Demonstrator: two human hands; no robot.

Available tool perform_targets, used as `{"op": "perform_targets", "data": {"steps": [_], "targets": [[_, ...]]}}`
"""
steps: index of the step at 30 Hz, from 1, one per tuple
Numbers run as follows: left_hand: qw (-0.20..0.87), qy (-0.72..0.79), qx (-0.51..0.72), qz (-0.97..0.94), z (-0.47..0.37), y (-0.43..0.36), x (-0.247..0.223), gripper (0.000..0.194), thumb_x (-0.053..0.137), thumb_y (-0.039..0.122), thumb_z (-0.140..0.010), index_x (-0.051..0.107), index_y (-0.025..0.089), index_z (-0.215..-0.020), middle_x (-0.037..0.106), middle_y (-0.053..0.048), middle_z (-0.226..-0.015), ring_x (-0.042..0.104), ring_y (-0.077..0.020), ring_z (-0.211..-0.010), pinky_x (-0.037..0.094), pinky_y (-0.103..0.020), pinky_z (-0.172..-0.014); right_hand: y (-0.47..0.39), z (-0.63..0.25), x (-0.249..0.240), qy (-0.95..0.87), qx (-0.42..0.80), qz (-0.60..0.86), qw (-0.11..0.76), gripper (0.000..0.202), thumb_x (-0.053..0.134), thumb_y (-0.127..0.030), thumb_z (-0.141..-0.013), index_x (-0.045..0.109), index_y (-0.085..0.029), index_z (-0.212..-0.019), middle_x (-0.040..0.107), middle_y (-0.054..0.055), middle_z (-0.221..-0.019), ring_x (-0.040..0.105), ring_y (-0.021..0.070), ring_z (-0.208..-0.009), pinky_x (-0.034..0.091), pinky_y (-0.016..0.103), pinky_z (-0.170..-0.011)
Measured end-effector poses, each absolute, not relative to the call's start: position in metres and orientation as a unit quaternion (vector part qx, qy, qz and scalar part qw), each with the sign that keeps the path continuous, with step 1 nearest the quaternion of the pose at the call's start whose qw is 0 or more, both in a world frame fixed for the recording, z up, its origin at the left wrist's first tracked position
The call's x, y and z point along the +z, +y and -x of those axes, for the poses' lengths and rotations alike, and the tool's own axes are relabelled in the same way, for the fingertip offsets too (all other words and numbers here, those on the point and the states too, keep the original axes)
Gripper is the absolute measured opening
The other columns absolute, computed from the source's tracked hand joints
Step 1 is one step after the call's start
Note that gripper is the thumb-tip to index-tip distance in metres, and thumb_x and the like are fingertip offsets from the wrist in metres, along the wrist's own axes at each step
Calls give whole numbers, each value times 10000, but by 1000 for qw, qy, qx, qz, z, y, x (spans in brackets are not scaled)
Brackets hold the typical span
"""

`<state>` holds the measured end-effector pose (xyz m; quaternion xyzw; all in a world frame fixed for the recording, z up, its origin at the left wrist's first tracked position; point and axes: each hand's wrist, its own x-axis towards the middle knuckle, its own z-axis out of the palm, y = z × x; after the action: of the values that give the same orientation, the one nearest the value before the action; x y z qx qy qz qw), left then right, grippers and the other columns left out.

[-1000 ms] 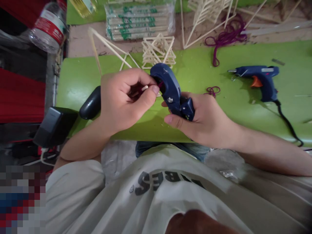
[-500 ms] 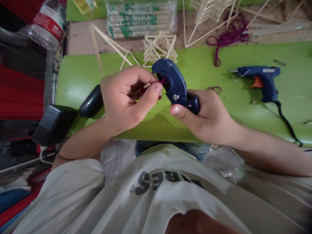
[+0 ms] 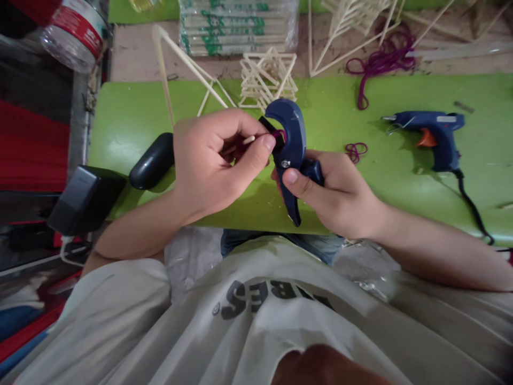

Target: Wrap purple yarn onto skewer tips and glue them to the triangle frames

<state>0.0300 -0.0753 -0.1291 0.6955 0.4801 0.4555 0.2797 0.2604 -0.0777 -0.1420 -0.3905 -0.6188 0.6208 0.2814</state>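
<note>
My right hand (image 3: 340,192) is wrapped round a dark blue pipe cutter (image 3: 294,125) with a hooked jaw. The cutter's jaw is spread, and one handle angles down below my thumb. Between the thumb and forefinger of my left hand (image 3: 216,160) is a purple cord (image 3: 280,135), whose end lies inside the cutter's jaw. A short pale wooden stick (image 3: 248,140) also pokes out of the curled left fingers; its other end is hidden. The left fingertips are right beside the cutter's dark blade.
A blue glue gun (image 3: 430,131) lies to the right, near a small purple cord loop (image 3: 356,152). Beyond my hands are a stick lattice (image 3: 268,77), a bundled purple cord (image 3: 385,56) and packaged sticks (image 3: 240,27). A black case (image 3: 151,161) and adapter (image 3: 86,198) sit left.
The cutter has turned more upright and its jaw has spread, so one handle now hangs down. The cord end now sits within the jaw. The view has shifted slightly.
</note>
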Motion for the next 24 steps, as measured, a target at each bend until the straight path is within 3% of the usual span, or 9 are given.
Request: {"op": "perform_targets", "data": {"steps": [14, 19, 21, 24], "targets": [[272, 477, 454, -702, -30, -77, -128, 260, 783, 414, -1070, 761, 266, -859, 739, 28, -752, 687, -132, -629, 527, -333, -550, -79, -258, -142, -651, 586, 377, 301, 571, 704, -762, -1011, 647, -197, -944, 504, -35, -722, 387, 98, -621, 295, 299, -528], [258, 479, 456, -704, -33, -82, -127, 318, 771, 460, -1077, 708, 250, -846, 646, 16, -707, 566, -115, -587, 434, -356, -531, -82, -258, -146, -669, 559, 382, 307, 615, 579, -782, -1071, 599, -201, -870, 510, -14, -714, 386, 102, -615, 276, 310, -520], [263, 463, 484, -694, -35, -80, -130, 382, 825, 522, -1028, 664, 239, -829, 601, 13, -705, 497, -101, -578, 366, -350, -510, -83, -259, -145, -665, 563, 382, 309, 638, 555, -813, -1062, 585, -209, -859, 516, -13, -698, 388, 103, -600, 269, 318, -508], [287, 413, 540, -675, -36, -73, -136, 516, 996, 605, -831, 642, 242, -923, 629, 9, -842, 434, -70, -581, 290, -335, -473, -82, -259, -143, -649, 580, 368, 327, 644, 580, -828, -1041, 561, -219, -832, 523, -17, -675, 401, 100, -572, 259, 328, -489]]}}
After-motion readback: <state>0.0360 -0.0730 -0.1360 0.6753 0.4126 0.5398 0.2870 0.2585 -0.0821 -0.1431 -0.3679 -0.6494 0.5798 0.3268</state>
